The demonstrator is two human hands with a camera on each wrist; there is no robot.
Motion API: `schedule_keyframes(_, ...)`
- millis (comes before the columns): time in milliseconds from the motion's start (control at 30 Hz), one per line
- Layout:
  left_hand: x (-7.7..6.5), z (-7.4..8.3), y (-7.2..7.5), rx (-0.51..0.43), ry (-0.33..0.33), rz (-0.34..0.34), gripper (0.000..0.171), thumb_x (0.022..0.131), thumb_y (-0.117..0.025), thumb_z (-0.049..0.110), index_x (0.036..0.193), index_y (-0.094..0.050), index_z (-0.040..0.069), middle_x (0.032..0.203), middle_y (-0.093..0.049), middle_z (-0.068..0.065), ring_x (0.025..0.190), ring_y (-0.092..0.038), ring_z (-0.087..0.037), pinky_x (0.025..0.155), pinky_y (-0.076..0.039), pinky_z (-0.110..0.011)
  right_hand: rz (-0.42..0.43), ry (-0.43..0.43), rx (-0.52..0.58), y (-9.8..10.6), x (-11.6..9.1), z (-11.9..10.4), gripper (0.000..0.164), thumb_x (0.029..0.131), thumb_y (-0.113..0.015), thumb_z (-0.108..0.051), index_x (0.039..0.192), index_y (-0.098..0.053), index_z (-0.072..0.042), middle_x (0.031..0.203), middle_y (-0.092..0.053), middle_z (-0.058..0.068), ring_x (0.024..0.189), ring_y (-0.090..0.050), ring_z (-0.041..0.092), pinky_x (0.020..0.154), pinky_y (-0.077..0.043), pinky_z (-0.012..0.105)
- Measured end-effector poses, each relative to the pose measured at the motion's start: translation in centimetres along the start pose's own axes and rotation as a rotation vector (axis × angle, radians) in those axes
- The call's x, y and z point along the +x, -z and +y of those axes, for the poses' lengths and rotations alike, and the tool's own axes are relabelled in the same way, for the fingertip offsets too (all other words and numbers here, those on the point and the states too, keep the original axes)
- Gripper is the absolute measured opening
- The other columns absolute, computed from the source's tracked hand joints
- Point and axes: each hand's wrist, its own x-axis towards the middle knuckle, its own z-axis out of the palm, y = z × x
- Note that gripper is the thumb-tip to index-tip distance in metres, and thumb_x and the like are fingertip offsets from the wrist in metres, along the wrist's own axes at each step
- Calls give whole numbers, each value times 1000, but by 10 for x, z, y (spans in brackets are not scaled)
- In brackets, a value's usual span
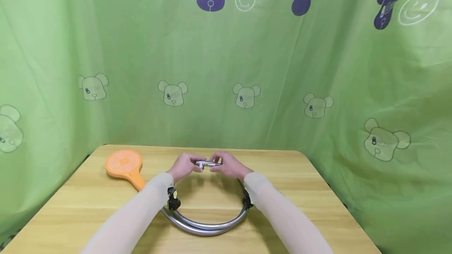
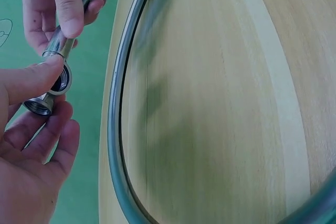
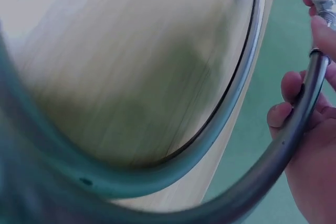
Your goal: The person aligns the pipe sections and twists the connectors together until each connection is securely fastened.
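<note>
Between thumb and fingers, my left hand (image 1: 184, 166) pinches a small chrome tee fitting (image 2: 64, 81) with threaded round openings. My right hand (image 1: 229, 164) grips the chrome end nut (image 2: 59, 43) of a grey metallic shower hose (image 1: 206, 231). In the left wrist view the nut lines up end to end with the fitting; fingers cover part of the joint. From the right hand the hose curves down and loops round on the wooden table, as the right wrist view shows, with its near stretch (image 3: 273, 166) passing under the fingers.
An orange shower head (image 1: 123, 164) lies face up at the table's left, its handle running under the left forearm. The light wooden table (image 1: 289, 191) has green patterned curtains (image 1: 226, 124) behind it and at both sides. Dark cameras are strapped on both wrists.
</note>
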Motion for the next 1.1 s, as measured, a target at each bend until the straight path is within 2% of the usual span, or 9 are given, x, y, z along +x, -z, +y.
schedule_keyframes(200, 2, 0, 1, -16, 8, 11, 46, 76, -80, -2, 118, -75, 16, 119, -74, -7, 107, -68, -23, 102, -51, -49, 31, 14, -21, 3, 2, -3, 15, 87, -78, -19, 93, -65, -22, 100, -62, -3, 86, -53, 16, 75, -47, 32)
schedule_keyframes(367, 2, 1, 1, -4, 8, 23, 45, 76, -80, -2, 117, -75, 17, 118, -74, -8, 105, -68, -22, 100, -53, -47, 24, 59, -37, 5, 1, -3, 12, 88, -76, -20, 95, -66, -20, 99, -61, -2, 85, -51, 16, 75, -46, 31)
schedule_keyframes(633, 3, 0, -1, -11, 20, 7, 48, 76, -80, -2, 121, -74, 15, 119, -74, -8, 104, -68, -21, 99, -53, -46, 6, 75, -16, 7, -2, -3, 11, 89, -75, -16, 96, -67, -16, 101, -61, 0, 83, -51, 18, 73, -46, 32)
schedule_keyframes(900, 6, 0, -1, -17, 10, -4, 48, 74, -81, -2, 118, -75, 17, 120, -73, -7, 105, -68, -21, 98, -54, -46, -14, 59, 5, 9, 0, 0, 9, 90, -74, -19, 96, -67, -17, 99, -61, -1, 82, -51, 17, 72, -46, 31)
schedule_keyframes(1100, 5, -1, -4, -17, -8, -5, 48, 77, -79, -1, 122, -73, 15, 122, -72, -8, 104, -67, -22, 95, -56, -42, -27, 14, 77, 8, -2, 2, 9, 91, -74, -20, 97, -68, -16, 99, -65, 0, 72, -55, 13, 64, -52, 29)
